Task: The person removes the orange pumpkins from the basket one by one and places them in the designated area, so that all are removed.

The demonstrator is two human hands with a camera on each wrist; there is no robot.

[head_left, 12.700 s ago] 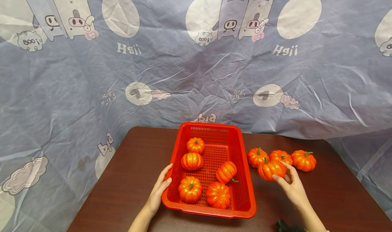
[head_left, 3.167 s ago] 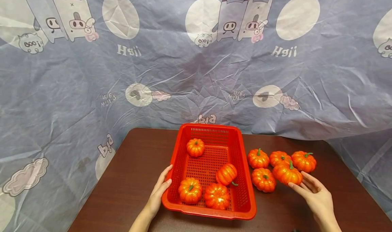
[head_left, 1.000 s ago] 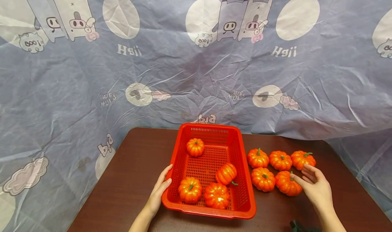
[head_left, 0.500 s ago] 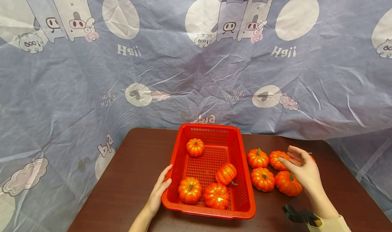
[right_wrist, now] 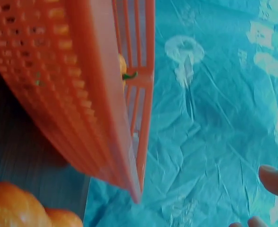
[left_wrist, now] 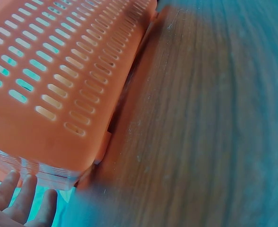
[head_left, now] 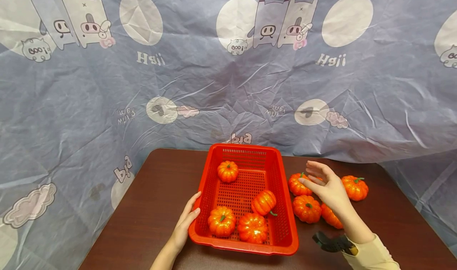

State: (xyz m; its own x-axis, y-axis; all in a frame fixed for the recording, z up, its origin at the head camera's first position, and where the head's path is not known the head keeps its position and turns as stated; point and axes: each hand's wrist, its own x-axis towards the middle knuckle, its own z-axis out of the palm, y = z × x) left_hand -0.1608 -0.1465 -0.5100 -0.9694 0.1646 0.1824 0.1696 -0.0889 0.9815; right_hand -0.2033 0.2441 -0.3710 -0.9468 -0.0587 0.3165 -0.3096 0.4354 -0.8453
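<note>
A red plastic basket (head_left: 291,218) stands on the table with several small orange pumpkins in it, such as the ribbed pumpkin (head_left: 227,171) at its far left and the pumpkin (head_left: 264,202) lying on its side. My left hand (head_left: 183,224) rests against the basket's left side. In the left wrist view its extended fingers (left_wrist: 24,198) touch the basket wall (left_wrist: 39,142). Over the loose pumpkins on the right, my right hand (head_left: 328,188) hovers with parted fingers, holding nothing. It partly hides the back middle pumpkin and the front right pumpkin (head_left: 331,216).
Right of the basket, several pumpkins sit in two rows, among them the back right pumpkin (head_left: 355,188) and front left pumpkin (head_left: 307,209). A dark device (head_left: 332,242) is on the right wrist. A printed grey-blue cloth (head_left: 214,83) hangs behind the brown table (head_left: 132,214).
Since the oldest frame, a pumpkin has left the basket and two stand in the front row. My right hand released the second and moved left and back. The left hand stayed put.
</note>
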